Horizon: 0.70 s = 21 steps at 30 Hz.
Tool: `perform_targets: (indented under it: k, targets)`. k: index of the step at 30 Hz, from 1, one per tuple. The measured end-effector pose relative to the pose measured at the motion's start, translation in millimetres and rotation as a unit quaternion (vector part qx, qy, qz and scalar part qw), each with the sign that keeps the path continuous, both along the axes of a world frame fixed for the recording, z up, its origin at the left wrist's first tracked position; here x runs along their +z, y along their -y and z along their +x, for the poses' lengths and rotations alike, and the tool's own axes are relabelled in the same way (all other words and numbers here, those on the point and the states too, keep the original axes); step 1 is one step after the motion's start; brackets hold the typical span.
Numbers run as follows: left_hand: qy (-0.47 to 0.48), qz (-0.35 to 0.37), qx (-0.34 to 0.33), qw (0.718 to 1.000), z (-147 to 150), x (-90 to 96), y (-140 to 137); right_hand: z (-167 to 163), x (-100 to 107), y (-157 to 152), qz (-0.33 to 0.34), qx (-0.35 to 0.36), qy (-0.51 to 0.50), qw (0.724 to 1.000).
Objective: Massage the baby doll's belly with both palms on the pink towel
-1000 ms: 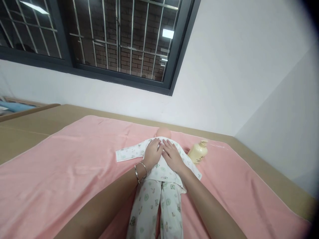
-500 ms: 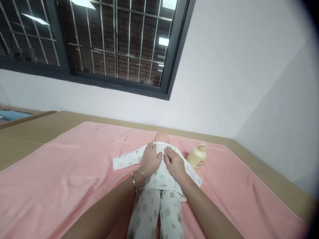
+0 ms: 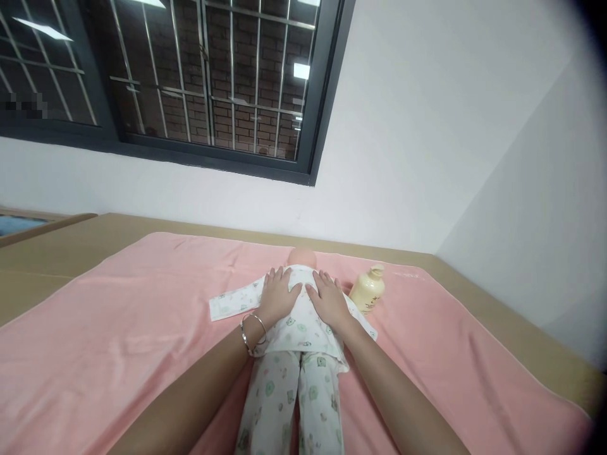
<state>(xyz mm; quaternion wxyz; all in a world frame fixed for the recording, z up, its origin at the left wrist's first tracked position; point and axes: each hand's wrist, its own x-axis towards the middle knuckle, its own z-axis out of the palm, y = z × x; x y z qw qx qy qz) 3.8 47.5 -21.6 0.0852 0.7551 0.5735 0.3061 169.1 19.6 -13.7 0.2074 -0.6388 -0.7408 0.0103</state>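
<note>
A doll (image 3: 302,257) lies stretched out on a pink blanket (image 3: 142,303), its bald head at the far end. It wears a white printed top (image 3: 301,328) and matching trousers (image 3: 320,398). My left hand (image 3: 278,296) rests flat on the left of the top's chest, fingers extended, with a bangle (image 3: 246,335) at the wrist. On the right of the chest lies my right hand (image 3: 331,300), also flat with its fingers stretched out. The two thumbs point toward each other with a gap between them. Nothing is held in either hand.
A pale yellow pump bottle (image 3: 367,289) stands on the blanket beside the doll's right-hand sleeve. Beneath the blanket is a tan surface (image 3: 497,309) bordering a white wall (image 3: 403,158). A barred window (image 3: 213,82) with a dark frame is above.
My right hand has shifted outward across the chest, its fingers now pointing farther up. My left hand stays flat on the top. The whole view has moved slightly.
</note>
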Motion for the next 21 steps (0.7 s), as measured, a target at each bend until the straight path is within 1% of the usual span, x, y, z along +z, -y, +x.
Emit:
perform_targets:
  k: [3,6,8,10,12,15,18,21]
  targets:
    - [-0.032,0.051,-0.008,0.998,1,10.2,10,-16,14,18,0.033,0.008,0.037,0.999]
    - [-0.055,0.112,-0.040,0.991,3,18.9,23,-31,27,37,0.056,0.051,0.051,0.996]
    - [-0.051,0.134,-0.061,0.988,4,19.9,28,-34,30,41,0.059,0.079,0.038,0.994]
    - [-0.033,0.145,-0.063,0.987,4,17.5,28,-29,28,35,0.050,0.093,0.001,0.994]
    - [-0.013,0.140,-0.050,0.989,2,13.2,22,-18,22,22,0.030,0.087,-0.052,0.994]
    - [0.009,0.089,-0.031,0.996,-6,7.0,6,0,8,0,-0.009,0.034,-0.093,0.995]
    - [0.006,0.032,-0.012,0.999,-12,4.9,-2,6,0,-9,-0.028,-0.005,-0.072,0.997]
    - [-0.048,0.029,0.014,0.998,-8,9.3,5,-2,2,-3,-0.003,-0.012,-0.030,0.999]
